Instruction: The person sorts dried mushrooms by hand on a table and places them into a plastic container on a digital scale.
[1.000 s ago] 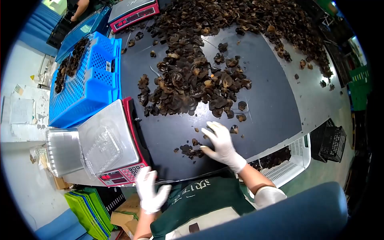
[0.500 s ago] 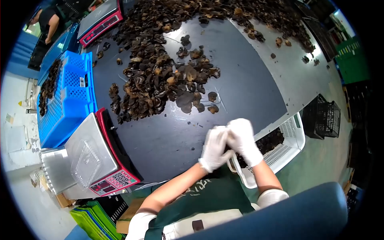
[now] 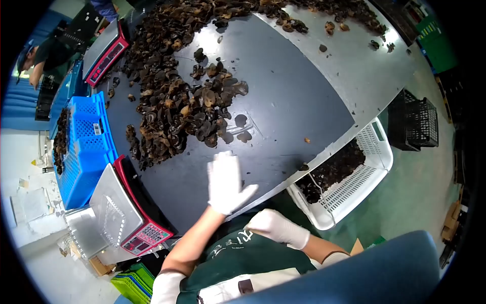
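Dark, wood-ear-like mushrooms (image 3: pixel 174 109) lie heaped on the dark tabletop (image 3: pixel 283 91). Below the heap's near end is my left hand (image 3: pixel 225 185) in a white glove, flat and open over the table, with its thumb out to the side and nothing in it. My right hand (image 3: pixel 276 226), gloved too, is curled closed in front of the dark green apron (image 3: pixel 268 253). Whatever its fingers may hold is hidden. A white basket (image 3: pixel 349 195) with dark pieces inside stands below the table's edge, right of my right hand. One dark scrap (image 3: pixel 303 166) rests by that edge.
On the left are a red-framed scale (image 3: pixel 121 210) with a clear plastic tray on it, a blue crate (image 3: pixel 91 147) of mushrooms and a second scale (image 3: pixel 105 55). Black crates (image 3: pixel 412 121) stand on the floor at right. Another person (image 3: pixel 43 61) is at far left.
My hands have come apart. The left has moved left over the table and opened flat; the right has dropped back towards the apron. The whole view has shifted slightly.
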A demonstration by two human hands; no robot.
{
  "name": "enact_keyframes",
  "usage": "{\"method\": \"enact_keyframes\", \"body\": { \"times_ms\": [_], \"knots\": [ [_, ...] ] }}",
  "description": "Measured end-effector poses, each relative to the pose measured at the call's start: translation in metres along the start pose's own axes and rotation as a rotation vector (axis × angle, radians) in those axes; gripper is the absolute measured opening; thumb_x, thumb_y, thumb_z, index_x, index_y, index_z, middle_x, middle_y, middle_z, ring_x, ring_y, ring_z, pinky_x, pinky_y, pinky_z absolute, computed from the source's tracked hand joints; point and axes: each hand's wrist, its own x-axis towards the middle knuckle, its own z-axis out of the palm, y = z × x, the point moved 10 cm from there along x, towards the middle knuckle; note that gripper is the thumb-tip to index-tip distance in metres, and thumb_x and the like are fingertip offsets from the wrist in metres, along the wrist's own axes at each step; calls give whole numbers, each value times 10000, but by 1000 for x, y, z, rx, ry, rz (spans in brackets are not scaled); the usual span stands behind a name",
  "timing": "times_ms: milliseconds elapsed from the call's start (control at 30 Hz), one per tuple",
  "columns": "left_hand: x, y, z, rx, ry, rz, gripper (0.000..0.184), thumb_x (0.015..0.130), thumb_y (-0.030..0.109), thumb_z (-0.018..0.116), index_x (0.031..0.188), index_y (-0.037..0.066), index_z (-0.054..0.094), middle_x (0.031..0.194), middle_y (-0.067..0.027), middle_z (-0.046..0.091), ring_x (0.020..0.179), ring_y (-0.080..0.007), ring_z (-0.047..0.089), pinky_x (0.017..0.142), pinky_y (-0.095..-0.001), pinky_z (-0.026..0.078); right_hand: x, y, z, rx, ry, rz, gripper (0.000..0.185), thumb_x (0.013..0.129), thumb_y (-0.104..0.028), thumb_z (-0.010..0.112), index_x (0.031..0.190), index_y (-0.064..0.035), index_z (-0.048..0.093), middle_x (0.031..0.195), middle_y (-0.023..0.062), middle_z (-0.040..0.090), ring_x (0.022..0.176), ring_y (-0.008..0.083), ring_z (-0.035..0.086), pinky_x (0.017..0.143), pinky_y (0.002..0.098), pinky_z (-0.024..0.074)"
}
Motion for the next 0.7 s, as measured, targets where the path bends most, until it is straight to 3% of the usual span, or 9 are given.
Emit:
{"method": "enact_keyframes", "body": {
  "times_ms": [67, 100, 167, 233, 300, 433, 600, 667, 700],
  "knots": [
    [37, 81, 17, -374, -64, 261, 836, 835, 404, 671, 1417, -102, 347, 1450, -347, 340, 1370, -513, 303, 1134, -575, 234, -7, 28, 51, 232, -153, 107, 243, 941, -187, 550, 1141, -70, 623, 1131, 147, 617, 1047, 240, 594, 939, 385, 456],
    [55, 122, 38, -515, -455, 317, 769, 893, 398, 624, 1451, -50, 343, 1492, -317, 315, 1416, -463, 278, 1159, -562, 211, 0, 40, 59, 487, -70, 242, 296, 967, -207, 520, 1214, -56, 584, 1237, 156, 582, 1145, 222, 559, 999, 373, 423],
    [43, 181, 24, -878, -510, 575, 686, 928, 361, 585, 1466, 5, 352, 1504, -263, 329, 1406, -410, 320, 1160, -568, 210, 22, 47, 90, 227, -641, 331, 487, 1013, -305, 383, 1431, -55, 396, 1499, 124, 399, 1373, 249, 391, 1140, 374, 298],
    [41, 184, -19, -868, -400, 634, 623, 948, 314, 562, 1477, 51, 364, 1518, -225, 335, 1412, -376, 326, 1161, -570, 206, 34, 19, 86, -670, -366, -329, 557, 1000, -329, 353, 1492, -73, 302, 1586, 151, 256, 1463, 331, 247, 1192, 468, 202],
    [46, 151, -46, -988, -264, 563, 605, 905, 222, 613, 1449, 47, 416, 1526, -222, 329, 1403, -406, 332, 1168, -520, 226, 59, 39, 110, -672, -529, -150, 608, 987, -356, 341, 1521, -80, 249, 1607, 177, 194, 1484, 400, 160, 1199, 550, 135],
    [35, 14, -71, -644, 95, 46, 528, 872, 180, 643, 1358, 20, 512, 1433, -238, 429, 1339, -402, 401, 1126, -464, 321, 56, 43, -23, -994, 89, 136, 565, 919, -381, 492, 1396, -86, 419, 1500, 169, 352, 1382, 427, 287, 1129, 618, 187],
    [-47, -165, -104, -348, 572, -504, 427, 913, 138, 595, 1321, 25, 539, 1406, -217, 457, 1339, -358, 413, 1134, -435, 313, -92, 87, -261, -1399, 620, 1076, 445, 891, -186, 523, 1327, -96, 535, 1430, 131, 490, 1294, 364, 429, 1046, 640, 273],
    [-75, -216, -110, -285, 713, -663, 406, 948, 164, 585, 1330, 35, 537, 1417, -214, 448, 1346, -350, 406, 1141, -431, 297, -165, 104, -304, -1625, 912, 928, 442, 943, -151, 486, 1379, -108, 538, 1474, 124, 471, 1360, 361, 413, 1105, 600, 276],
    [-83, -238, -113, -197, 734, -727, 400, 964, 182, 581, 1335, 39, 535, 1426, -214, 439, 1349, -349, 403, 1145, -431, 289, -160, 87, -315, -1524, 1035, 622, 440, 908, -84, 527, 1347, -79, 563, 1427, 155, 510, 1338, 352, 443, 1116, 516, 320]
  ]
}}
